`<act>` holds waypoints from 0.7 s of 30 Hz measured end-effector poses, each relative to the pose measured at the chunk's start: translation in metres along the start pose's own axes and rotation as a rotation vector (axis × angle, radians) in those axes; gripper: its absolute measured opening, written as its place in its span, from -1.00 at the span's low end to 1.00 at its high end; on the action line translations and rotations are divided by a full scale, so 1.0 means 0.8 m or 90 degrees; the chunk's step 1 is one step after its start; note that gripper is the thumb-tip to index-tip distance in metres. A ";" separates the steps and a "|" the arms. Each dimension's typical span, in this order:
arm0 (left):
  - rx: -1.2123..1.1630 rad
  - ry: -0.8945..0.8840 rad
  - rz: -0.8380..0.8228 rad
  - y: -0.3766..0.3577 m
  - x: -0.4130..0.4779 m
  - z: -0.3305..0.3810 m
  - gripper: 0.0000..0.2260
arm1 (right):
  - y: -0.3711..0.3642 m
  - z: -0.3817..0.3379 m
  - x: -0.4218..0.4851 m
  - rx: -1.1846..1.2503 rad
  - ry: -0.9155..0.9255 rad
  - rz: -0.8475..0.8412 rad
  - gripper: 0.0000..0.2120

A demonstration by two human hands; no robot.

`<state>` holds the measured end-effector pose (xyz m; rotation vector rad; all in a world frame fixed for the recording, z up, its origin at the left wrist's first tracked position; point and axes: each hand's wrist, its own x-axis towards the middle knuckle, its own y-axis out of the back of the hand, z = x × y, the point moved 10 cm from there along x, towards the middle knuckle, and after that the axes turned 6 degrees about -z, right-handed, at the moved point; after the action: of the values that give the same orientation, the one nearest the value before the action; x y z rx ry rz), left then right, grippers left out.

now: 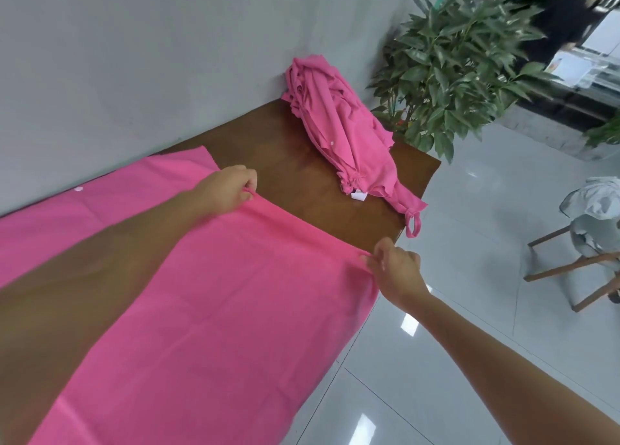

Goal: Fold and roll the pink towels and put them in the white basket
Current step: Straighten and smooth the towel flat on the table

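Grips the pink towel (235, 310) at its far edge with both hands. Pinches one end of that edge in the left hand (228, 189), fingers curled tight round a small bunch of cloth, knuckles toward the wall. Pinches the other end in the right hand (397, 270) between thumb and bent fingers, right at the table's floor-side border. Holds the edge a little raised, in a soft ridge from hand to hand, with the remainder of the towel spread flat across the brown wooden table (292, 166) and running out of view at the bottom and left, one corner lying against the grey wall (134, 58).

Farther along the table, apart from the spread towel: a crumpled heap of pink towels (342, 132), pushed up against the wall at its far end, with a white tag (358, 196) at its near end and a fabric loop (413, 226) dangling over the table's corner.

Beyond the table's end, a leafy green plant (453, 68). On the glossy tiled floor (469, 310) to the right, a wooden-legged chair (585, 240) with pale cloth (597, 199) heaped on it. At the top right, blurred, a person in black (563, 21).
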<state>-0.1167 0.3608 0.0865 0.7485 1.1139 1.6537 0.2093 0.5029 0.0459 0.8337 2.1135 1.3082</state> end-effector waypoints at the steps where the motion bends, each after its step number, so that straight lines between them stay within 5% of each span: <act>1: 0.003 0.002 0.006 0.007 -0.011 0.002 -0.85 | 0.002 -0.002 -0.008 0.001 0.012 0.002 -0.77; 11: 0.101 0.029 0.030 0.042 -0.158 0.032 -0.64 | -0.011 -0.032 -0.104 -0.042 0.147 -0.069 -0.81; 21: 0.173 0.107 0.046 0.046 -0.315 0.049 -0.76 | -0.042 -0.076 -0.222 -0.037 0.328 -0.072 -0.73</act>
<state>-0.0107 0.1327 0.1419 0.8400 1.4666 1.6686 0.2795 0.3261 0.0586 0.3658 2.4465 1.6454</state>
